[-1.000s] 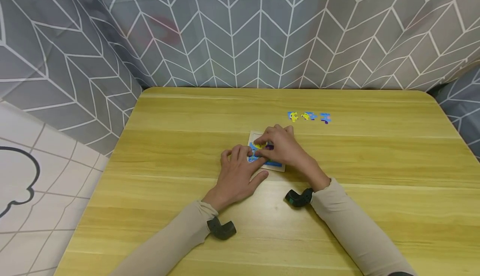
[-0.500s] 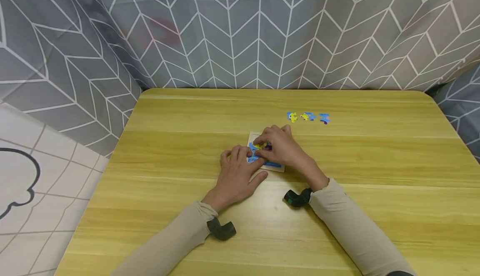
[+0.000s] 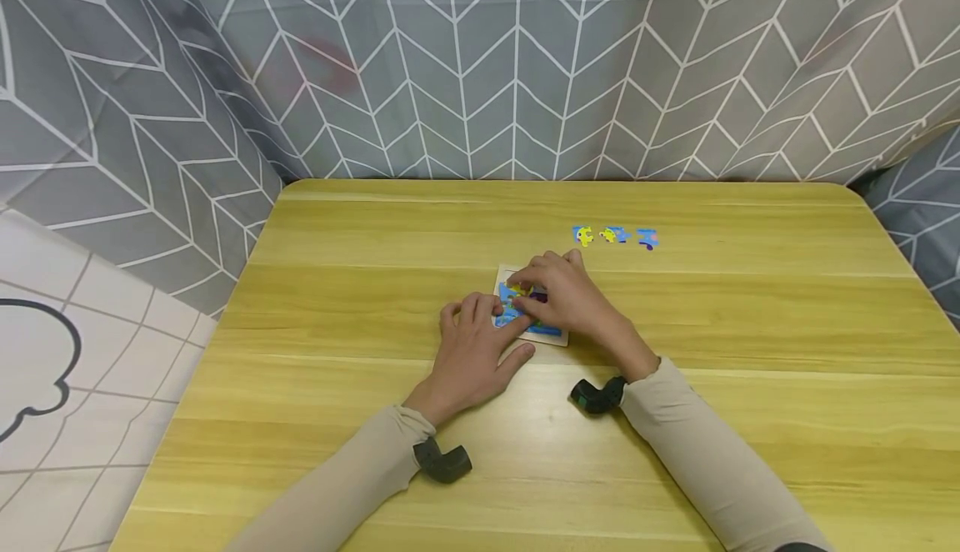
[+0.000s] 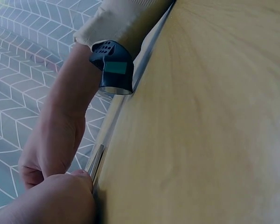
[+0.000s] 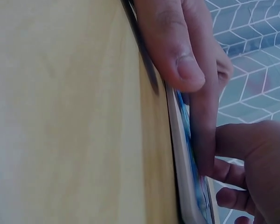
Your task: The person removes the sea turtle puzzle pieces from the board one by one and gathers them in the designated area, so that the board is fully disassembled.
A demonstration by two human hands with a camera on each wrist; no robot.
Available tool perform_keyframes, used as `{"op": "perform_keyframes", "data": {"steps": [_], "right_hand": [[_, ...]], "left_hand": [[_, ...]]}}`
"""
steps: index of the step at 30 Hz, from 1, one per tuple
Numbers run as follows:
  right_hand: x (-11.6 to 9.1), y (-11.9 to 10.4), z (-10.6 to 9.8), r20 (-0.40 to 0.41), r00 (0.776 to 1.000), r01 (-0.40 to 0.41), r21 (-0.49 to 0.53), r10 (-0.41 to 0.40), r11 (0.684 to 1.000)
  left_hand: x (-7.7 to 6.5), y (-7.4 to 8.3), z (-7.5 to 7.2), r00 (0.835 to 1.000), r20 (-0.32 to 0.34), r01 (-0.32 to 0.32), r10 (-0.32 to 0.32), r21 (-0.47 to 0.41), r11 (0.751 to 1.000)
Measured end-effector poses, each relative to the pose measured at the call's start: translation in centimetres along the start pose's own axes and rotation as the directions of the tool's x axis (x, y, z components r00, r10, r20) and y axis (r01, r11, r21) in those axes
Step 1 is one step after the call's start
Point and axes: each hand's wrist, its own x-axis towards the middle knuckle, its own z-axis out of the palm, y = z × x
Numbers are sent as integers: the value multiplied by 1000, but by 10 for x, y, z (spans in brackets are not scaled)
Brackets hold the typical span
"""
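A small jigsaw puzzle [image 3: 551, 331] in a pale frame lies on the table, with blue, yellow and purple parts showing between the hands. My left hand [image 3: 471, 356] rests along its left and lower edges, fingers spread, the index finger across the lower part of the picture. Over the puzzle's upper part, my right hand [image 3: 566, 289] pinches a small blue and yellow puzzle piece [image 3: 517, 290] between thumb and index finger. Much of the picture is hidden under the hands. In the right wrist view, the right fingers [image 5: 231, 175] meet the left index finger close over the frame [image 5: 179, 149].
Three loose puzzle pieces lie in a row farther back: a yellow and blue one [image 3: 583, 236], another beside it [image 3: 614, 235], and a blue and pink one [image 3: 647, 238]. A patterned grey curtain [image 3: 517, 60] hangs behind the wooden table [image 3: 360, 235].
The right thumb and index finger have shifted slightly at the puzzle, and a little more blue shows beside them. The left hand stays in place.
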Motion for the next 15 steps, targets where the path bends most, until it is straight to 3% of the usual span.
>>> {"op": "perform_keyframes", "data": {"steps": [15], "right_hand": [[-3, 22, -28, -78, 995, -44, 124, 54, 991]], "left_hand": [[2, 3, -2, 1000, 8, 26, -26, -14, 1000]]}}
